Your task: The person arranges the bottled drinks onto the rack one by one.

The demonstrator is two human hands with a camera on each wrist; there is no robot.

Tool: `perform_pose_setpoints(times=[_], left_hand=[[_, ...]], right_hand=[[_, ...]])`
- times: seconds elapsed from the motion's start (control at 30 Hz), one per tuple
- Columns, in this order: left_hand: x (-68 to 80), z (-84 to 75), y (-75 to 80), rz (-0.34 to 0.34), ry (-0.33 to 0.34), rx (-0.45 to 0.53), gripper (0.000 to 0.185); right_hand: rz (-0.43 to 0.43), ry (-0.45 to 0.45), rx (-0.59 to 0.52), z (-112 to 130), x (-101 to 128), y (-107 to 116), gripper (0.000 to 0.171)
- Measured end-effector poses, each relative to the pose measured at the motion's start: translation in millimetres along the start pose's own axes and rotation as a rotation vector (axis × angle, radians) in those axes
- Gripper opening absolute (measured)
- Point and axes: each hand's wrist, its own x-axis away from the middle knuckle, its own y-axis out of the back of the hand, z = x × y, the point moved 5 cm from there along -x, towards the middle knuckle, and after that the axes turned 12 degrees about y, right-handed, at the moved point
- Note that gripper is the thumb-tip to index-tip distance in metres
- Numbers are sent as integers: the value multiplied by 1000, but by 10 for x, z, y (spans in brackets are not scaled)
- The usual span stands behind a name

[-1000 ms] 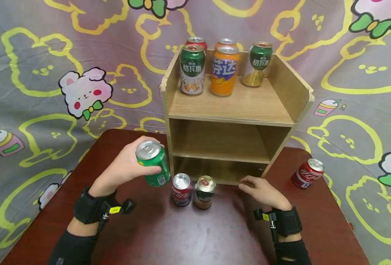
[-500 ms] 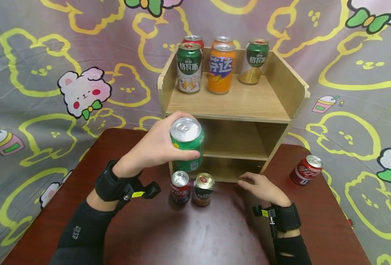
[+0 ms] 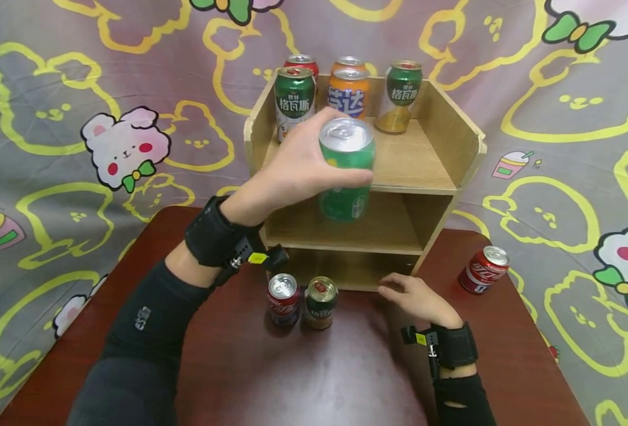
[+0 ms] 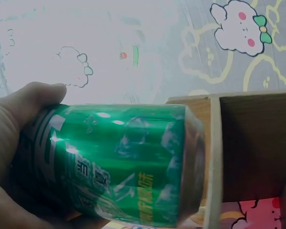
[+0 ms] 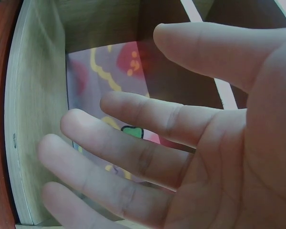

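Observation:
My left hand (image 3: 305, 168) grips a green soda can (image 3: 345, 171) and holds it in the air in front of the wooden shelf unit (image 3: 441, 139), level with its top shelf edge. The left wrist view shows the same green can (image 4: 114, 164) lying across the frame in my palm, the shelf's wooden side (image 4: 214, 157) beside it. My right hand (image 3: 415, 299) rests on the dark red table (image 3: 314, 378) at the shelf's foot, fingers loosely bent, holding nothing. In the right wrist view those fingers (image 5: 148, 157) hang relaxed before the shelf's lowest opening.
On the top shelf stand several cans, among them a green one (image 3: 294, 100), an orange one (image 3: 348, 94) and another green one (image 3: 401, 94). A red can (image 3: 283, 297) and a brown-green can (image 3: 320, 302) stand on the table before the shelf. Another red can (image 3: 481, 270) leans at the right.
My left hand has lifted the green can up and to the right, from beside the table cans to the level of the top shelf. The right hand has stayed put.

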Motion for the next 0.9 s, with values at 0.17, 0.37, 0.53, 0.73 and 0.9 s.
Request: perform_pose_setpoints(times=[0.17, 0.37, 0.53, 0.73, 0.9], left_hand=[[-233, -193, -1, -11, 29, 15, 73], [-508, -285, -85, -12, 87, -21, 69], [-702, -252, -218, 3, 85, -16, 63], [-851, -162, -341, 38, 112, -10, 64], [-943, -97, -386, 40, 128, -25, 65]], right_hand=[[-1, -5, 6, -17, -6, -3, 42], [-2, -7, 15, -17, -8, 4, 42], [-3, -9, 5, -10, 8, 20, 42], [-7, -16, 0, -34, 7, 37, 43], [-12, -16, 7, -50, 29, 51, 41]])
